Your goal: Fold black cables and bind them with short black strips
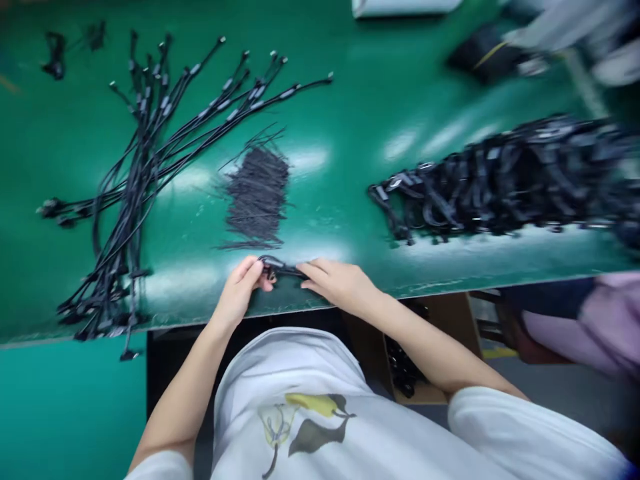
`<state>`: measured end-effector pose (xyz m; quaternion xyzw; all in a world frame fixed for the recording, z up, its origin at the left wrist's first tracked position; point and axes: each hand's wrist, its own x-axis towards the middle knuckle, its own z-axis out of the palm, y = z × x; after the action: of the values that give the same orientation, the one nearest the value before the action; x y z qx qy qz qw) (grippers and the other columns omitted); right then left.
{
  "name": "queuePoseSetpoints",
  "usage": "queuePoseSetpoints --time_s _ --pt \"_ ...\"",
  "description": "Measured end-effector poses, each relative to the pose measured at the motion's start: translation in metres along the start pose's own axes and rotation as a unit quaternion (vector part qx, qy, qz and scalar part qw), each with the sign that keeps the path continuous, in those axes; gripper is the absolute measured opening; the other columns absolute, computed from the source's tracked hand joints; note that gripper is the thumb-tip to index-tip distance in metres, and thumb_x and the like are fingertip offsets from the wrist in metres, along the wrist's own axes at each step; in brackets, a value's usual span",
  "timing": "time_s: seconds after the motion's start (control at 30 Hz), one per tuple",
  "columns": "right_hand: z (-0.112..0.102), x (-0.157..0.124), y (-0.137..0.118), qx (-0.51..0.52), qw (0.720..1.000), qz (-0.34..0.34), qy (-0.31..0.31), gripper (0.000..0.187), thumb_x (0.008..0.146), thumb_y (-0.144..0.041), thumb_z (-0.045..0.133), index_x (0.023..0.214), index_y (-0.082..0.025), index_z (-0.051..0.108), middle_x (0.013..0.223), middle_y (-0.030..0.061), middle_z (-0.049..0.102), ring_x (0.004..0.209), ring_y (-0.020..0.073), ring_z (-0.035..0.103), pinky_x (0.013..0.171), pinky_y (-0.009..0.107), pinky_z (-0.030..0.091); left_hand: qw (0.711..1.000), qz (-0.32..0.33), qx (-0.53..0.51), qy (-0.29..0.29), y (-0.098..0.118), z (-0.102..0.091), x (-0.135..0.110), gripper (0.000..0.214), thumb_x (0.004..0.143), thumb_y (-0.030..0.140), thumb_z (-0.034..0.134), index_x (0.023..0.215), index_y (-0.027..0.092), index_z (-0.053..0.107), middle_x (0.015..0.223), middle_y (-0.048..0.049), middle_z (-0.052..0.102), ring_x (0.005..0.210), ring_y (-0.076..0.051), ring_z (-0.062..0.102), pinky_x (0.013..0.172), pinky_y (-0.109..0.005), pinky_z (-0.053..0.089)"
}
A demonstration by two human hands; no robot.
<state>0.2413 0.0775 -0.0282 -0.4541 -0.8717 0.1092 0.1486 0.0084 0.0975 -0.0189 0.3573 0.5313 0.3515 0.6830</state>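
Note:
A folded black cable lies between my hands, just above the table's near edge. My left hand pinches its left end with thumb and fingers. At the other end, the fingers of my right hand close around the bundle. Straight beyond my hands is a pile of thin black twist ties. To the left, long loose black cables with connectors at their ends lie across one another. A long row of coiled, bundled cables stretches along the right side.
The green tabletop carries everything. Small dark pieces lie at the far left. A white object sits at the back edge. Another person's sleeve shows at top right, blurred. Below the table, a box holds black items.

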Motion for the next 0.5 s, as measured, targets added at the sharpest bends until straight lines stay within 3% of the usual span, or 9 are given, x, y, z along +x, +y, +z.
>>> queuePoseSetpoints --time_s 0.07,0.13,0.17,0.23,0.27,0.3,0.4,0.43,0.5 --pt "-0.017 -0.006 0.019 -0.043 0.997 0.041 0.039 0.031 0.103 -0.033 0.040 0.113 -0.020 0.066 0.090 0.0051 0.067 0.076 0.0135 0.060 0.066 0.023 0.042 1.000 -0.006 -0.011 -0.013 0.000 -0.006 -0.002 0.042 0.082 0.052 0.068 0.101 0.015 0.066 0.086 -0.0072 0.072 0.073 -0.015 0.067 0.073 -0.027 0.053" --pt "-0.042 -0.020 0.055 -0.095 0.976 0.136 0.138 0.033 0.104 -0.030 0.035 0.114 -0.018 0.065 0.092 0.0071 0.066 0.084 0.0158 0.060 0.074 0.025 0.043 1.000 -0.004 -0.002 -0.004 0.000 -0.016 -0.005 0.047 0.084 0.050 0.066 0.115 0.015 0.065 0.100 -0.0095 0.073 0.080 -0.016 0.068 0.077 -0.028 0.055" --pt "-0.056 -0.029 0.077 -0.127 0.952 0.193 0.203 0.037 0.104 -0.031 0.033 0.118 -0.017 0.064 0.095 0.0096 0.066 0.088 0.0176 0.060 0.078 0.028 0.043 1.000 -0.001 0.005 0.008 0.000 -0.022 -0.006 0.047 0.083 0.050 0.067 0.116 0.016 0.065 0.102 -0.0093 0.072 0.081 -0.015 0.068 0.078 -0.028 0.055" --pt "-0.084 -0.049 0.127 -0.207 0.872 0.303 0.324 0.047 0.105 -0.036 0.026 0.124 -0.012 0.062 0.101 0.0161 0.063 0.093 0.0216 0.057 0.081 0.033 0.041 0.999 0.003 0.015 0.034 0.000 -0.032 -0.009 0.047 0.080 0.050 0.070 0.112 0.016 0.067 0.099 -0.0080 0.072 0.079 -0.015 0.067 0.077 -0.027 0.056" --pt "-0.095 -0.059 0.151 -0.244 0.836 0.342 0.354 0.054 0.105 -0.041 0.024 0.122 -0.008 0.063 0.101 0.0204 0.062 0.091 0.0227 0.055 0.078 0.035 0.039 0.999 0.002 0.018 0.042 0.000 -0.037 -0.010 0.047 0.077 0.050 0.073 0.110 0.016 0.069 0.097 -0.0075 0.072 0.078 -0.015 0.067 0.076 -0.027 0.056" --pt "-0.104 -0.066 0.173 -0.272 0.811 0.379 0.353 0.061 0.103 -0.046 0.024 0.115 -0.005 0.068 0.097 0.0229 0.061 0.086 0.0233 0.052 0.074 0.037 0.037 0.999 0.002 0.023 0.048 0.001 -0.040 -0.012 0.048 0.075 0.051 0.074 0.108 0.016 0.069 0.096 -0.0072 0.072 0.077 -0.015 0.067 0.076 -0.027 0.056" --pt "-0.115 -0.077 0.214 -0.302 0.791 0.453 0.278 0.059 0.093 -0.058 0.048 0.094 -0.007 0.077 0.092 0.0261 0.062 0.083 0.0262 0.049 0.068 0.043 0.029 0.993 0.026 0.092 0.066 0.004 -0.053 -0.017 0.048 0.078 0.053 0.070 0.108 0.016 0.070 0.095 -0.0073 0.071 0.080 -0.017 0.066 0.079 -0.029 0.055" --pt "-0.114 -0.077 0.216 -0.310 0.783 0.460 0.282 0.056 0.087 -0.060 0.057 0.092 -0.008 0.079 0.092 0.0272 0.063 0.084 0.0286 0.050 0.068 0.045 0.028 0.986 0.046 0.140 0.082 0.007 -0.059 -0.019 0.046 0.081 0.053 0.066 0.110 0.017 0.069 0.096 -0.0074 0.071 0.083 -0.018 0.066 0.082 -0.031 0.054" --pt "-0.107 -0.076 0.210 -0.317 0.762 0.437 0.358 0.054 0.078 -0.061 0.068 0.092 -0.010 0.080 0.091 0.0296 0.064 0.087 0.0346 0.053 0.069 0.050 0.027 0.949 0.103 0.263 0.139 0.013 -0.075 -0.024 0.042 0.087 0.051 0.058 0.113 0.020 0.068 0.101 -0.0076 0.071 0.091 -0.020 0.066 0.090 -0.034 0.051"
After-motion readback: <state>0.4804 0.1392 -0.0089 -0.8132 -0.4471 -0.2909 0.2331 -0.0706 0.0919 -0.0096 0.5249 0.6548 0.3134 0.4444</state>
